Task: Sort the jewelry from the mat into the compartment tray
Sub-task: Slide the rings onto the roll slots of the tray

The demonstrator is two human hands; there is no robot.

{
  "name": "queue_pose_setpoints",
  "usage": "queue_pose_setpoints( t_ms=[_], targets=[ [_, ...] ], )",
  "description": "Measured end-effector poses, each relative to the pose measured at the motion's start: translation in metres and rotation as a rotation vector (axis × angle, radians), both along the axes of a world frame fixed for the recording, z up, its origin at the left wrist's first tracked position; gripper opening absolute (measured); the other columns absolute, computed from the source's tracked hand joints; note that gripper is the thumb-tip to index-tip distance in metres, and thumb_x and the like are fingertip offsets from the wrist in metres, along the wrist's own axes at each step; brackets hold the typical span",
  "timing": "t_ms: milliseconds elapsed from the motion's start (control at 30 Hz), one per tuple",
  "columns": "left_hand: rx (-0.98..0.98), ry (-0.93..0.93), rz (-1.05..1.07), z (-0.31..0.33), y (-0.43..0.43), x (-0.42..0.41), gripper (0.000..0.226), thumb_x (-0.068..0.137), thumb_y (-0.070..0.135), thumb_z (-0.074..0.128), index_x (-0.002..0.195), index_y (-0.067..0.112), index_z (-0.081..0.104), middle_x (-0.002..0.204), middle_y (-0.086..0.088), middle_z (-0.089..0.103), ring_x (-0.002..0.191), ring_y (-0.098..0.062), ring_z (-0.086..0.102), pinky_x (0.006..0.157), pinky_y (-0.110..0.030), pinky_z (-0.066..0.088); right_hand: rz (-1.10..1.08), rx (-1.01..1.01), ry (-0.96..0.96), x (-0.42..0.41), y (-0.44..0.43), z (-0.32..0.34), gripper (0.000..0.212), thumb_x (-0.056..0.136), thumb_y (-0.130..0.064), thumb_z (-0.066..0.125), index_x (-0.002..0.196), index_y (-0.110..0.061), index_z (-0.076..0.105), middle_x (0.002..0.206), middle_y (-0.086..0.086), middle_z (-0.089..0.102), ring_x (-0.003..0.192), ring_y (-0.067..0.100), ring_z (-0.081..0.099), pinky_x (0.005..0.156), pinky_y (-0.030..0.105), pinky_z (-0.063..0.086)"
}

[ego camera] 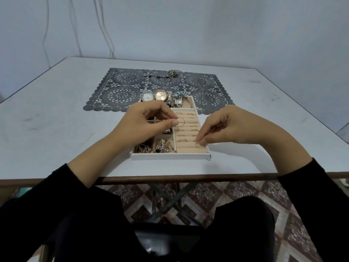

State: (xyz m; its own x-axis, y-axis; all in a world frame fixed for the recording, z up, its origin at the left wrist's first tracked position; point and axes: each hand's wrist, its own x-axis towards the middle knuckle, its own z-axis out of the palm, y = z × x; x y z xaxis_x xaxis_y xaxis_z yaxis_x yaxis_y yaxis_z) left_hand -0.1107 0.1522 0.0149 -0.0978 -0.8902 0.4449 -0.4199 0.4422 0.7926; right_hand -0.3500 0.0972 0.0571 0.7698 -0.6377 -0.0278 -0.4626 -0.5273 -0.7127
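A white compartment tray [170, 156] with beige lining sits near the table's front edge, on the near edge of a dark grey lace mat [120, 95]. My left hand [149, 121] hovers over the tray's left side, pinching a thin hoop ring [181, 121]. My right hand [226, 127] pinches a small ring [199, 145] at the near ring rolls on the tray's right. Watches [160, 96] fill the far compartment. Brooches and earrings [163, 146] lie in the near left compartments. A chain necklace [162, 74] remains at the mat's far edge.
The white table [56, 120] has a brown front rim and a wall close behind it. Cables hang down the wall at the back left. Below the table are patterned floor tiles and metal table legs.
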Motion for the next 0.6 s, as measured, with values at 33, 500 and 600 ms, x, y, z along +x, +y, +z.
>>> queue_pose_setpoints(
  t_ms=[33, 500, 600],
  targets=[
    [0.008, 0.005, -0.004, 0.000, 0.000, 0.000, 0.012, 0.080, 0.018, 0.078, 0.089, 0.012, 0.072, 0.086, -0.002, 0.073, 0.085, -0.018, 0.070, 0.082, -0.038, 0.059, 0.009, -0.005, 0.014, 0.001, 0.000, 0.001, 0.011, 0.076, -0.015, 0.078, 0.087, -0.019, 0.078, 0.082, 0.001, 0.075, 0.084, 0.027, 0.068, 0.081, 0.053, 0.052],
    [0.030, 0.004, -0.004, -0.001, 0.000, 0.000, 0.009, 0.080, 0.017, 0.078, 0.088, 0.014, 0.072, 0.084, 0.004, 0.072, 0.084, -0.014, 0.069, 0.080, -0.030, 0.057, 0.072, 0.026, 0.155, 0.007, -0.006, 0.011, 0.015, 0.080, -0.017, 0.075, 0.094, -0.020, 0.078, 0.085, -0.005, 0.075, 0.087, 0.017, 0.069, 0.089, 0.041, 0.052],
    [0.029, 0.002, -0.002, -0.001, 0.000, 0.000, 0.009, 0.080, 0.018, 0.078, 0.087, 0.015, 0.073, 0.084, 0.005, 0.073, 0.084, -0.014, 0.069, 0.081, -0.029, 0.056, 0.074, 0.022, 0.166, 0.009, -0.007, 0.012, 0.015, 0.077, -0.017, 0.077, 0.093, -0.019, 0.078, 0.084, -0.004, 0.075, 0.088, 0.021, 0.069, 0.090, 0.043, 0.052]
  ],
)
